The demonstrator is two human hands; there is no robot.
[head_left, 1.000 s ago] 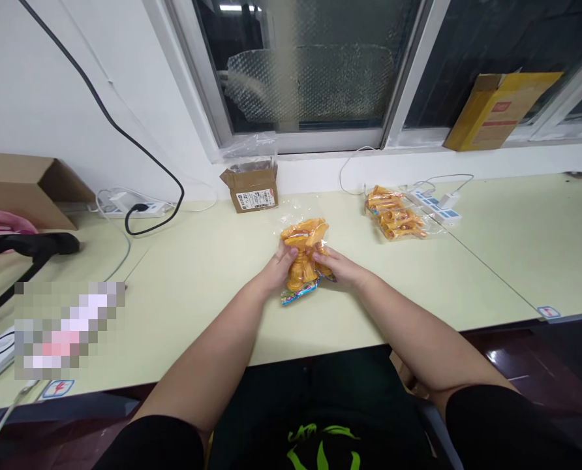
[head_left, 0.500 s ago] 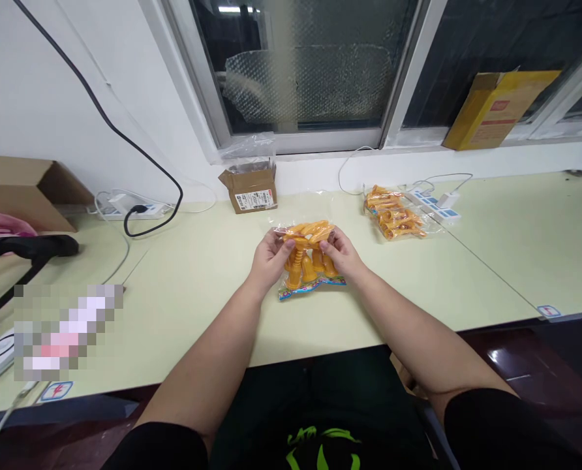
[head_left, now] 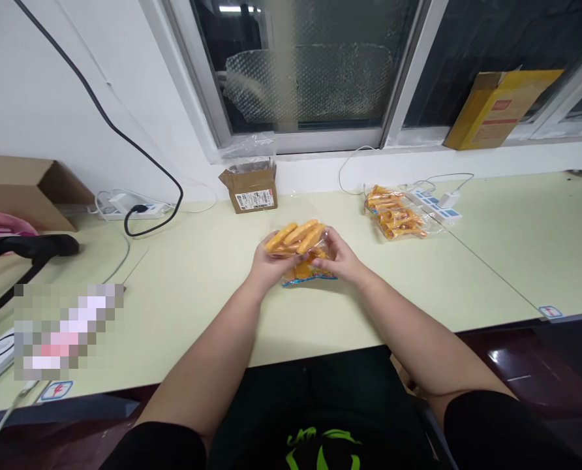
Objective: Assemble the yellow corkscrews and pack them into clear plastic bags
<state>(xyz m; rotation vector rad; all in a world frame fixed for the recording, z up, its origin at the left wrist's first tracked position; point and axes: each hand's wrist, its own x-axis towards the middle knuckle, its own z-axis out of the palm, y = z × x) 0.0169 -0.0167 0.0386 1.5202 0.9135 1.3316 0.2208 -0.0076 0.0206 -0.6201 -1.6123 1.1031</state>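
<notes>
A clear plastic bag of orange-yellow plastic pieces (head_left: pixel 299 239) is held just above the table, close to the middle of the view. My left hand (head_left: pixel 270 266) is closed round its left side, with the thumb across the front. The right side is gripped by my right hand (head_left: pixel 338 256), its thumb also on the front. Long rounded pieces show at the top of the bag, and a blue patterned strip runs along its lower edge. Farther back on the right lies a second clear bag of similar orange pieces (head_left: pixel 393 214), touched by neither hand.
On the pale table (head_left: pixel 183 313), a small open cardboard box (head_left: pixel 254 191) stands by the wall. Power strips (head_left: pixel 435 205) with cables lie at the back. At the left are a larger box (head_left: pixel 14 183), a black strap-like object (head_left: pixel 31 251) and a blurred-out item (head_left: pixel 70 329).
The held bag has tipped, so its top pieces now face upward and its lower part is more hidden. Both thumbs have shifted inward and lower on it.
</notes>
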